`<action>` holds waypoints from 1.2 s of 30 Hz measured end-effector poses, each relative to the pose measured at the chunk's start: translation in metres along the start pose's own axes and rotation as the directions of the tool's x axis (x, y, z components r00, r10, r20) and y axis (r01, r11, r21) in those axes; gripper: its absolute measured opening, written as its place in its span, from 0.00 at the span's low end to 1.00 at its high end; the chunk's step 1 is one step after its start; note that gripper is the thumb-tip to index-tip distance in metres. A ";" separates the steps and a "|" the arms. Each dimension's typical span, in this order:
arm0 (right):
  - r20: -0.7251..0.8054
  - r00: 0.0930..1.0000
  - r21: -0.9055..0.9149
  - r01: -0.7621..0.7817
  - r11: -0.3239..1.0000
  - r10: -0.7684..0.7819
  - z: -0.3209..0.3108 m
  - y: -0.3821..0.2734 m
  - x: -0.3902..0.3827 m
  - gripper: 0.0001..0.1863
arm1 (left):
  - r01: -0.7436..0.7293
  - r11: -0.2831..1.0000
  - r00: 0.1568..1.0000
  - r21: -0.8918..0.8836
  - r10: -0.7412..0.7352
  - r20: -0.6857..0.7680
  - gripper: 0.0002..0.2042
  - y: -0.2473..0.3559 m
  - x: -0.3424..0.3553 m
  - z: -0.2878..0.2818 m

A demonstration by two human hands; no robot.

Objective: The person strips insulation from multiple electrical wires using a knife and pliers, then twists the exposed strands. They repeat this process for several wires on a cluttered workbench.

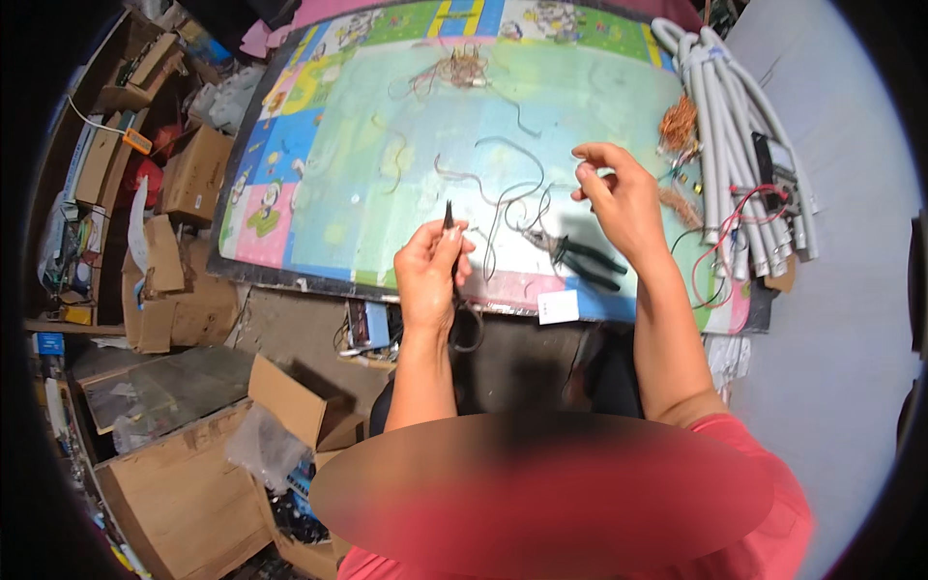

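My left hand [428, 275] is closed around a pair of dark scissors [449, 215], their narrow tip pointing away from me and a handle loop hanging below the hand. Over the right part of the table, my right hand [622, 198] has its fingers curled, thumb near the forefinger. A thin dark wire [535, 184] runs close to its fingertips, but I cannot tell what is pinched there. Several loose wires lie tangled between the hands. Pliers with dark handles [590, 266] rest just below my right hand, near a small white square [558, 306].
The low table [338, 217] has a colourful cartoon cover. At its far side sits a tangle of thin wires [462, 68]. To the right are a copper wire bundle [679, 124], pale grey hoses [720, 145] and a meter [776, 164] with red leads. Cardboard boxes [198, 174] crowd the left.
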State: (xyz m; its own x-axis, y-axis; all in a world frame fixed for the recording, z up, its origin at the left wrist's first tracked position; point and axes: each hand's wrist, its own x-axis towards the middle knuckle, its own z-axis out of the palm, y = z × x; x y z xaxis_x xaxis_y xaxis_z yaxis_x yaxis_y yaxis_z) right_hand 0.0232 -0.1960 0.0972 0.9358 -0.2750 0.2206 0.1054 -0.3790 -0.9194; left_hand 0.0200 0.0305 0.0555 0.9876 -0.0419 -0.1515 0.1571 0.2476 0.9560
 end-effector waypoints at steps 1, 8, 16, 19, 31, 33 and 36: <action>-0.001 1.000 0.088 0.020 0.996 -0.020 -0.006 -0.022 -0.007 0.11 | 0.003 1.000 1.000 0.022 -0.002 -0.005 0.07 -0.003 0.001 -0.008; -0.186 0.487 -0.184 0.836 0.517 -0.853 -0.087 -0.183 -0.053 0.26 | -0.058 0.998 0.997 -0.021 0.059 0.058 0.07 0.005 0.004 -0.022; 0.509 0.265 -0.321 0.941 0.106 -0.819 -0.148 -0.275 -0.095 0.23 | -0.155 0.987 0.985 -0.047 0.158 0.068 0.08 0.034 -0.031 -0.030; 0.636 0.271 -0.299 0.950 0.092 -0.722 -0.157 -0.289 -0.104 0.22 | -0.204 0.974 0.971 -0.099 0.214 0.103 0.07 0.051 -0.041 -0.022; 0.730 0.396 -0.360 0.915 0.179 -0.556 -0.181 -0.288 -0.135 0.19 | -0.283 0.958 0.956 -0.046 0.285 0.070 0.07 0.104 -0.097 0.001; 0.732 0.466 -0.445 0.879 0.169 -0.497 -0.193 -0.292 -0.142 0.18 | -0.283 0.948 0.939 -0.144 0.305 0.160 0.06 0.107 -0.090 0.031; 0.748 0.448 -0.413 0.892 0.185 -0.490 -0.190 -0.292 -0.137 0.18 | -0.301 0.943 0.943 -0.142 0.316 0.100 0.06 0.128 -0.107 0.020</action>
State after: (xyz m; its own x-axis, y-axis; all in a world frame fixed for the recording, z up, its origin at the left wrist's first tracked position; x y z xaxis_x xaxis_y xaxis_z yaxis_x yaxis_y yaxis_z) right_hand -0.2000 -0.2152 0.3977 0.6193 0.7234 0.3052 0.7150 -0.6802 0.1613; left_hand -0.0657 0.0472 0.1995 0.9811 -0.0585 0.1843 -0.1484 0.3833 0.9116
